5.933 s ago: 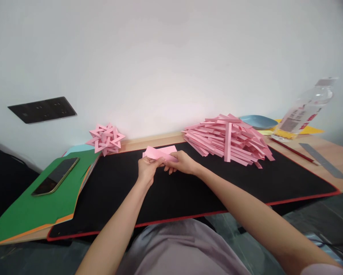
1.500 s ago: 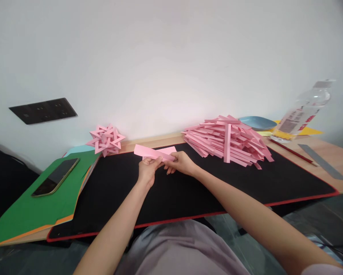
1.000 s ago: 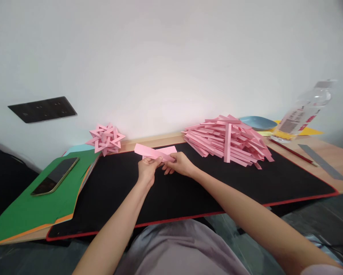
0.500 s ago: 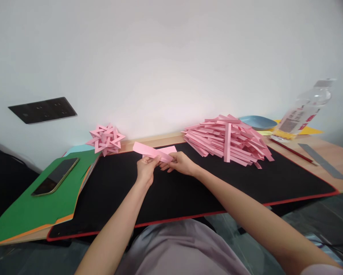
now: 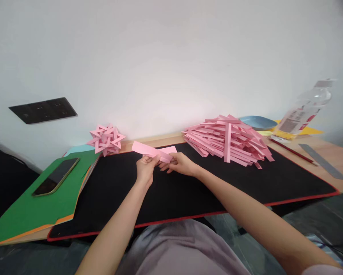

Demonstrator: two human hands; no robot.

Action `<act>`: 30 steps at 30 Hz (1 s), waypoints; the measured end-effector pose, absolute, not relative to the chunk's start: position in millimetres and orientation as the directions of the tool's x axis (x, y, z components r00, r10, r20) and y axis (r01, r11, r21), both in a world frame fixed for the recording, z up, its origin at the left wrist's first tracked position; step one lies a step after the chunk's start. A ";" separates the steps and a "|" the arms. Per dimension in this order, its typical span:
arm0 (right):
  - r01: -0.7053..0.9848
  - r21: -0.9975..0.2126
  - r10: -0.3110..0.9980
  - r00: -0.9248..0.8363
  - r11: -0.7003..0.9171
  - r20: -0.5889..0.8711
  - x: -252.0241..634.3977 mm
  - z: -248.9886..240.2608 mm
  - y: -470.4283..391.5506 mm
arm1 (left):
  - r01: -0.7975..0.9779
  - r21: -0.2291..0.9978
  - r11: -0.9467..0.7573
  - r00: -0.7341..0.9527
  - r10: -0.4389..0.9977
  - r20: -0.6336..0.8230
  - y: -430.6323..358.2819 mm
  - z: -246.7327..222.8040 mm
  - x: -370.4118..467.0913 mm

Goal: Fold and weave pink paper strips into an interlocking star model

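A pink paper strip [image 5: 147, 149] is held just above the black mat, with one end sticking up to the left and a second pink part behind it pointing right; whether this is one strip or two I cannot tell. My left hand [image 5: 145, 167] pinches it near the middle, thumb on top. Close beside, my right hand [image 5: 181, 164] is closed on the right end, its lower fingers curled underneath. To the right lies a heap of folded pink strips [image 5: 227, 141]. A pink paper star ornament [image 5: 106, 139] sits at the back left.
The black mat [image 5: 183, 198] with red edging covers the table's middle. At left, a phone [image 5: 57, 177] lies on green paper [image 5: 19, 214]. At right are a blue dish [image 5: 259, 122], a plastic bottle [image 5: 303, 110], a pencil [image 5: 293, 151] and a steel ruler [image 5: 322, 160]. A wall stands behind.
Almost nothing differs. The raised left end of the pink strip has shifted very slightly left, and the right fingers have moved a touch.
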State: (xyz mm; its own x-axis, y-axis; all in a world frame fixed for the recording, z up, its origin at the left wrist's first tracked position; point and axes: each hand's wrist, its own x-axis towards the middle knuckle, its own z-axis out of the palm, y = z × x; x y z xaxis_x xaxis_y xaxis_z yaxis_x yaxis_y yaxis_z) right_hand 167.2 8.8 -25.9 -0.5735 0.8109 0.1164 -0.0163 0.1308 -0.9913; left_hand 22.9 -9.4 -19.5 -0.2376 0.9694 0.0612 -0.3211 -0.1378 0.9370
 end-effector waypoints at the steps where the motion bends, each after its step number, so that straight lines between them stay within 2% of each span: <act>1: -0.014 -0.990 0.808 -0.577 0.138 0.121 167.1 -25.7 8.2 | -0.318 0.938 -0.137 -0.238 0.969 0.061 -9.5 -19.4 22.8; 7: 0.061 -0.984 0.842 -0.528 0.169 0.112 169.4 -26.2 11.0 | -0.262 0.961 -0.088 -0.186 0.982 0.039 -11.0 -18.3 22.3; 11: 0.152 -0.975 0.874 -0.482 0.160 0.068 175.2 -27.0 17.3 | -0.217 0.966 -0.141 -0.204 0.974 0.096 -9.3 -16.4 18.5; 15: 0.209 -0.963 0.896 -0.439 0.172 0.065 180.7 -26.8 21.4 | -0.264 0.942 -0.207 -0.257 0.957 0.138 -6.2 -12.4 12.5; 22: 0.263 -0.945 0.879 -0.474 0.193 0.048 185.4 -25.7 22.8 | -0.358 0.893 -0.272 -0.312 0.936 0.160 -4.5 -5.2 8.4; 26: 0.339 -0.881 0.861 -0.491 0.330 0.133 188.4 -25.1 23.2 | -0.413 0.869 -0.273 -0.338 0.932 0.132 -3.5 -3.7 5.0; 30: 0.408 -0.807 0.870 -0.430 0.427 0.243 189.5 -23.1 22.6 | -0.432 0.861 -0.269 -0.316 0.939 0.134 -3.4 -5.4 5.2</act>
State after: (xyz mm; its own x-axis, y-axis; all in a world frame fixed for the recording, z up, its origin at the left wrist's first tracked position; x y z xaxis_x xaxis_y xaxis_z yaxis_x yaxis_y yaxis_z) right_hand 189.5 22.6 -23.1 -0.4300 0.8695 0.2428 0.4083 0.4272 -0.8067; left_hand 5.2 -3.4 -5.4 -0.3160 0.9392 0.1344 -0.4323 -0.2686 0.8608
